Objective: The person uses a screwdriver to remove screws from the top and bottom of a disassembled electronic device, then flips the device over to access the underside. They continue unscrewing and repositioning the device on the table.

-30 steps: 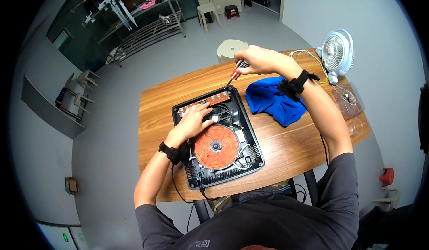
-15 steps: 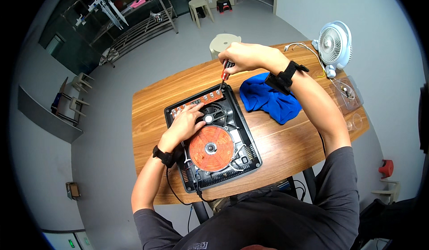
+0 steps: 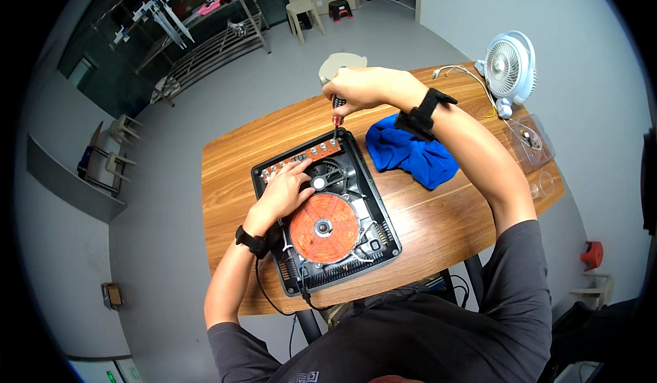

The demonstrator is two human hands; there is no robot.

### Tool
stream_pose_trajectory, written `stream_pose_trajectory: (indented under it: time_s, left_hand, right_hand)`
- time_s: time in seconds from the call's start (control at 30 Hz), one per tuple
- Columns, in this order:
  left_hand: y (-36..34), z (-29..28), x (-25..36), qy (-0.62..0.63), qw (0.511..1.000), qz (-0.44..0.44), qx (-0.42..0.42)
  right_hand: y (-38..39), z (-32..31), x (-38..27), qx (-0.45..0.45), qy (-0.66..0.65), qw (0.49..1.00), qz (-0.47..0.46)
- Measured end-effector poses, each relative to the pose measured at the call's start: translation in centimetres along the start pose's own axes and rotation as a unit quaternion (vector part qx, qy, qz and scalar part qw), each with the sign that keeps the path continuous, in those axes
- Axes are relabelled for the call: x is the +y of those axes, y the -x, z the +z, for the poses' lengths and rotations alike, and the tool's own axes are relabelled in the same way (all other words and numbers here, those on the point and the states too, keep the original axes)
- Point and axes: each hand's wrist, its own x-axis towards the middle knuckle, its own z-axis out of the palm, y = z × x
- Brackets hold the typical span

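Wooden desk (image 3: 438, 222): carries an opened induction cooker (image 3: 321, 212), black housing, lid off.
Cooker interior: copper-coloured coil (image 3: 323, 227) at centre; narrow circuit board (image 3: 304, 157) along the far edge.
Right hand (image 3: 359, 87): closed around a screwdriver (image 3: 336, 112), red-and-black handle, shaft near upright, tip at the far right corner of the housing.
Left hand (image 3: 287, 188): fingers spread, resting flat on the cooker between coil and circuit board; holds nothing.
Blue cloth (image 3: 409, 149): crumpled on the desk just right of the cooker.
White fan (image 3: 510, 68): far right corner of the desk.
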Motion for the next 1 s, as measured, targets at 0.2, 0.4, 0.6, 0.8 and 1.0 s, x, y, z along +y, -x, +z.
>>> stream_pose_trajectory:
  time_s: [0.2,0.4,0.6,0.8,1.0]
  left_hand:
    - [-0.2,-0.2,0.6,-0.014,1.000,-0.010,-0.005]
    - [0.2,0.1,0.1,-0.010,1.000,-0.005,-0.002]
    - [-0.2,0.3,-0.1,-0.014,1.000,0.005,-0.004]
    - [-0.3,0.6,-0.4,-0.011,1.000,0.020,0.003]
    - [-0.2,0.1,0.1,-0.007,1.000,0.006,-0.010]
  right_hand:
    - [-2.7,0.5,-1.1,-0.034,0.026,0.996,0.072]
    - [-2.8,-2.9,-5.5,-0.083,0.022,0.972,0.221]
    - [-3.3,-2.4,-4.2,-0.117,-0.026,0.966,0.227]
    - [-4.1,-0.1,-3.1,-0.028,0.099,0.974,0.203]
    - [-3.9,0.1,-2.5,0.016,0.070,0.983,0.169]
